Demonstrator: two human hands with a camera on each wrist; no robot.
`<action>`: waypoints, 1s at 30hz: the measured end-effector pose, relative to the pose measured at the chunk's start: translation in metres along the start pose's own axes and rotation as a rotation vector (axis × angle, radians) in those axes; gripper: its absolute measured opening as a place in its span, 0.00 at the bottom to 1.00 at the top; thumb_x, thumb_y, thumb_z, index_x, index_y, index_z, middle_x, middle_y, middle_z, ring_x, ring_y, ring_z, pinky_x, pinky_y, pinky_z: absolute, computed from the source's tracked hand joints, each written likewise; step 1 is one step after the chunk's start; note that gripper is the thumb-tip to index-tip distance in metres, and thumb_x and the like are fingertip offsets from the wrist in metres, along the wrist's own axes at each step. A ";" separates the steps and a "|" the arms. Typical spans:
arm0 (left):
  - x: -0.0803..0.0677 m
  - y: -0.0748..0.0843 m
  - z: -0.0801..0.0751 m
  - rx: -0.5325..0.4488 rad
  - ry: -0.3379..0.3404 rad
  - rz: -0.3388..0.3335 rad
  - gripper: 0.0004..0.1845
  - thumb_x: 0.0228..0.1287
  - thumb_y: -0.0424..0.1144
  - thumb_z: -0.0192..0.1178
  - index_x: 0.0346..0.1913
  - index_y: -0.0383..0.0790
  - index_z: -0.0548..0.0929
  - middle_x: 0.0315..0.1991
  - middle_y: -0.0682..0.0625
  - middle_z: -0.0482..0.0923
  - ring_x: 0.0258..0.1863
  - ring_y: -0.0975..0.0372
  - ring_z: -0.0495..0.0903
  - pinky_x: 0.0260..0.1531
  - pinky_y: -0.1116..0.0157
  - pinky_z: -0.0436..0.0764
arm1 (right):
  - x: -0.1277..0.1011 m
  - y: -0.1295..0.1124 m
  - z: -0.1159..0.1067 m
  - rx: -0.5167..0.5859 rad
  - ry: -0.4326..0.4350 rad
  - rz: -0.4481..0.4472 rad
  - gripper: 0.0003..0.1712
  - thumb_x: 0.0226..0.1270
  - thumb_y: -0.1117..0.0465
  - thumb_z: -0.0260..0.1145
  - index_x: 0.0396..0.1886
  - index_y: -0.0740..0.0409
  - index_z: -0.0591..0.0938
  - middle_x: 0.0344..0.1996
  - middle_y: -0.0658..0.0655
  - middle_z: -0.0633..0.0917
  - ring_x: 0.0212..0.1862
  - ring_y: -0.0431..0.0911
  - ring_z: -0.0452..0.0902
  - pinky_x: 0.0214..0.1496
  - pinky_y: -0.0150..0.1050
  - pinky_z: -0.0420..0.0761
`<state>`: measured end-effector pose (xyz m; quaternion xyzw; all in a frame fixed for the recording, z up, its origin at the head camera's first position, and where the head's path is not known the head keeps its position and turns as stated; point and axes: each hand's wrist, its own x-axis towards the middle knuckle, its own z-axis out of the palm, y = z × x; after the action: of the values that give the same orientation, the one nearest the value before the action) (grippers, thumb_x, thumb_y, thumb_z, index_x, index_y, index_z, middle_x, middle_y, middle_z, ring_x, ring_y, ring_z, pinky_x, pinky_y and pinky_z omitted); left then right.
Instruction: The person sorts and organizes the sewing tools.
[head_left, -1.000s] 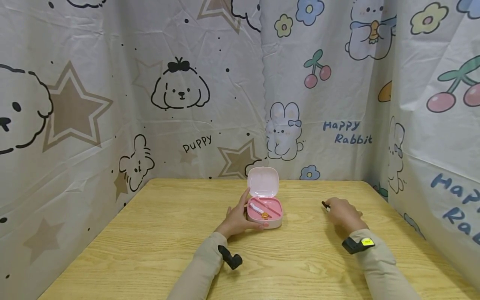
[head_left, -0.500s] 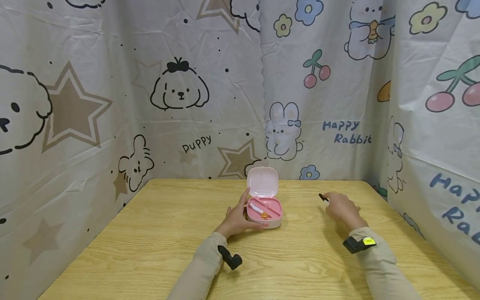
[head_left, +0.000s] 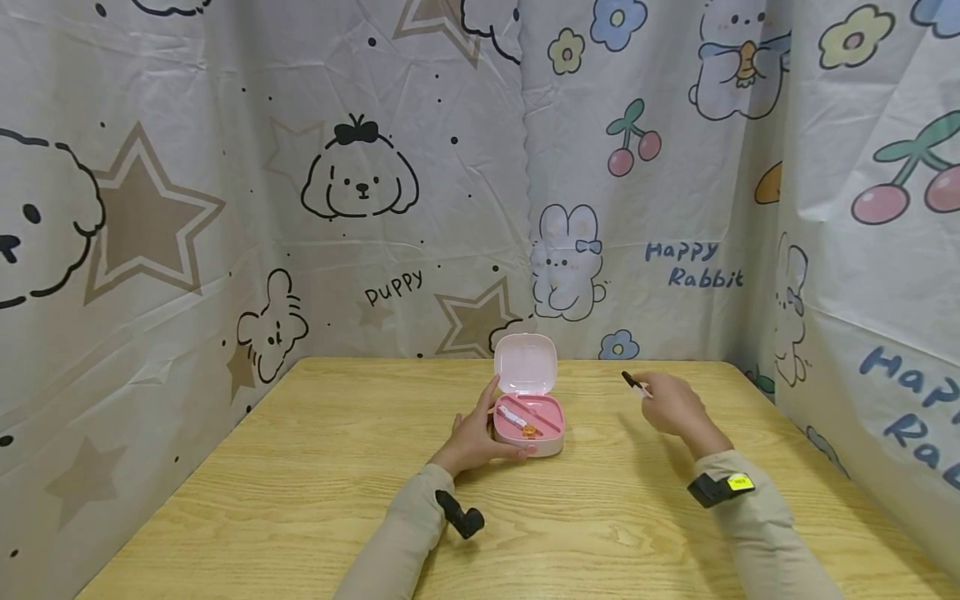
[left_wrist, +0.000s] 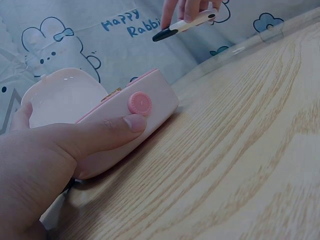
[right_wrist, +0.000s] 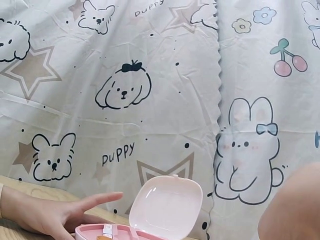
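Note:
A small pink case (head_left: 528, 422) stands on the wooden table (head_left: 315, 492) with its lid (head_left: 525, 363) raised. Inside lie a white stick and a small orange piece (head_left: 529, 430). My left hand (head_left: 477, 436) grips the case from the left, thumb along its front wall (left_wrist: 120, 126) beside the round pink button (left_wrist: 140, 103). My right hand (head_left: 671, 403) hovers above the table right of the case and pinches a thin white stick with a black tip (head_left: 632, 382), also seen in the left wrist view (left_wrist: 182, 25). The right wrist view shows the lid (right_wrist: 167, 206) and left hand (right_wrist: 55, 215).
Cartoon-printed curtains (head_left: 420, 183) wall in the table at the back and both sides. A black wrist camera (head_left: 461, 515) sits on my left sleeve and a black band with a yellow tag (head_left: 722, 487) on my right.
My right hand has lifted off the table with the black-tipped stick and moved up and left toward the case. The left hand and case have stayed put.

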<state>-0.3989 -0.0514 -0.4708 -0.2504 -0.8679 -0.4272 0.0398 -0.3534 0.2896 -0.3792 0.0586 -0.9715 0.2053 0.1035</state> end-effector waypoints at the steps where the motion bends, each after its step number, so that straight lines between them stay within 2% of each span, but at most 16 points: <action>1: 0.000 0.000 0.000 0.000 0.001 0.001 0.73 0.45 0.55 0.84 0.85 0.59 0.40 0.77 0.46 0.63 0.77 0.52 0.60 0.71 0.31 0.34 | 0.000 -0.002 0.000 0.002 0.005 -0.015 0.31 0.64 0.73 0.52 0.69 0.68 0.76 0.56 0.76 0.81 0.54 0.69 0.78 0.36 0.53 0.78; 7: 0.000 0.000 0.000 0.002 -0.001 0.000 0.73 0.46 0.55 0.84 0.85 0.59 0.40 0.77 0.47 0.63 0.77 0.51 0.60 0.71 0.32 0.34 | 0.000 -0.011 0.001 0.013 0.040 -0.089 0.29 0.65 0.74 0.54 0.67 0.69 0.78 0.54 0.76 0.82 0.52 0.68 0.80 0.37 0.53 0.79; 17: -0.001 0.003 -0.001 -0.008 -0.002 -0.012 0.72 0.46 0.55 0.84 0.85 0.59 0.40 0.78 0.46 0.62 0.77 0.50 0.59 0.71 0.32 0.34 | 0.002 -0.025 0.005 0.038 0.088 -0.160 0.27 0.67 0.74 0.56 0.66 0.67 0.79 0.52 0.74 0.83 0.51 0.67 0.80 0.38 0.53 0.79; 24: 0.000 0.004 -0.001 -0.006 -0.001 -0.005 0.72 0.46 0.54 0.84 0.85 0.58 0.40 0.78 0.46 0.63 0.77 0.50 0.59 0.71 0.32 0.34 | 0.004 -0.033 0.010 0.041 0.139 -0.247 0.25 0.68 0.75 0.59 0.64 0.69 0.80 0.48 0.71 0.84 0.50 0.66 0.81 0.47 0.61 0.80; 30: -0.001 0.003 -0.001 -0.007 -0.005 -0.004 0.72 0.46 0.54 0.84 0.85 0.57 0.40 0.78 0.46 0.63 0.77 0.52 0.59 0.71 0.32 0.33 | 0.005 -0.041 0.018 0.052 0.132 -0.285 0.23 0.70 0.76 0.61 0.64 0.69 0.81 0.51 0.71 0.85 0.54 0.66 0.80 0.54 0.63 0.80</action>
<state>-0.3972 -0.0512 -0.4680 -0.2496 -0.8671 -0.4296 0.0360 -0.3555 0.2447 -0.3782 0.1847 -0.9387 0.2172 0.1937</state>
